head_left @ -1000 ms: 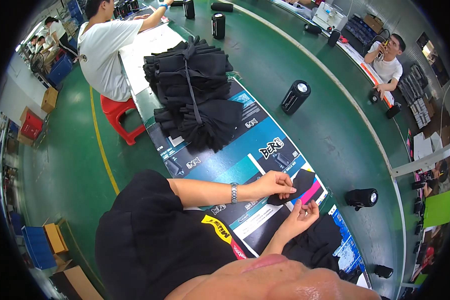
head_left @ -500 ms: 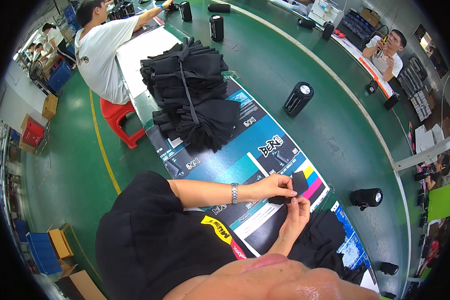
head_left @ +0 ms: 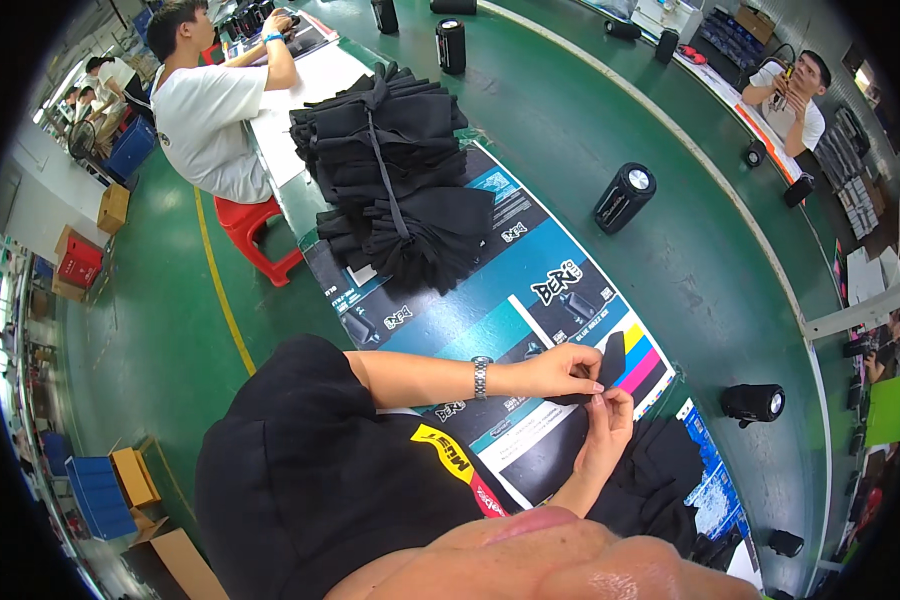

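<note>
A small piece of black cloth (head_left: 615, 352) is pinched between my two hands above the printed sheet on the table. My left hand (head_left: 562, 370), with a metal watch on its wrist, grips the cloth between thumb and fingers. My right hand (head_left: 608, 425) pinches its near edge, fingertips touching those of the left. Part of the cloth is hidden behind my fingers. Beside my right hand lies a loose heap of black cloth pieces (head_left: 660, 465). Farther along the table sits a large bundle of black cloth (head_left: 380, 150), tied round with a dark strip.
Black cylindrical speakers (head_left: 625, 198) stand or lie on the green conveyor (head_left: 685, 270) past the table. A co-worker in white (head_left: 210, 125) sits on a red stool (head_left: 255, 240) at the upper left. Another person (head_left: 795, 100) is across the conveyor. Cardboard boxes (head_left: 185, 560) are on the floor.
The cloth between my hands has turned and looks narrower; both hands keep their pinch. The co-worker at the upper left has drawn an outstretched arm back. The whole view has shifted slightly.
</note>
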`<state>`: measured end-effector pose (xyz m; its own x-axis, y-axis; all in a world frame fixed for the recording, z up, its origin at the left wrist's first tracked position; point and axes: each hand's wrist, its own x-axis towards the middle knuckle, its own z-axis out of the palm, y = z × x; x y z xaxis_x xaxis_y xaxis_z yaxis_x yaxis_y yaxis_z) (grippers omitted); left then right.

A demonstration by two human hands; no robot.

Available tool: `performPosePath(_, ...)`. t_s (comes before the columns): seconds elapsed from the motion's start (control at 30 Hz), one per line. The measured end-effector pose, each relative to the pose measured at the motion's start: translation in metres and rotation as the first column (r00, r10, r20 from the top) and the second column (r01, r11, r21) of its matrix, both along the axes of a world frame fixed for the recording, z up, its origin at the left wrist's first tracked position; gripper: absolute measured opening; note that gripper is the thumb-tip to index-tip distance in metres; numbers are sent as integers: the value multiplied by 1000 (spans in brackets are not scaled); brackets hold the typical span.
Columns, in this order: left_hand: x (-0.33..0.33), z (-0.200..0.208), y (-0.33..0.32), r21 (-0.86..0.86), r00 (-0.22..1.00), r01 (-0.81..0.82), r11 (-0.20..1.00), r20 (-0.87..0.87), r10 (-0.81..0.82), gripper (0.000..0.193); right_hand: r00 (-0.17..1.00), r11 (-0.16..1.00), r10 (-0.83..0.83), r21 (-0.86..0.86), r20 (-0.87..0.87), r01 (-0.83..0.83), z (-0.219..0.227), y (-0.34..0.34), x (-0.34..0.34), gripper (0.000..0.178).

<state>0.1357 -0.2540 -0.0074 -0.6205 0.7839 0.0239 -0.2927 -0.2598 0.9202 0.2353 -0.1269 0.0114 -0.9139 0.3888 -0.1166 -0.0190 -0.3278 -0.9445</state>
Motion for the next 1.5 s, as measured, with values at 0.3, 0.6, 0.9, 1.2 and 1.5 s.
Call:
performPosePath(0.3, 5, -3, -2, 41, 989, 36, 999, -145, -30, 19, 997, 994, -18, 109, -76, 26, -2, 5, 9, 16)
performPosePath(0.6, -2, 8, -6, -144, 984, 46, 988, -162, -70, 13, 998, 983, -3, 184, -59, 14, 11, 5, 5, 14)
performPosePath(0.9, -13, 13, -2, 162, 926, 83, 983, 353, -136, 6, 980, 945, -183, -261, 81, 199, -3, 20, 0, 9)
performPosePath(1.2, 3, 11, 4, -25, 987, 159, 987, 38, -158, 41, 976, 809, -176, -545, 132, 219, -1, 15, 3, 10)
performPosePath(1.5, 5, 25, 7, 12, 503, -420, 907, -829, 244, 37, 995, 995, -66, -79, -69, 61, 9, 3, 3, 25)
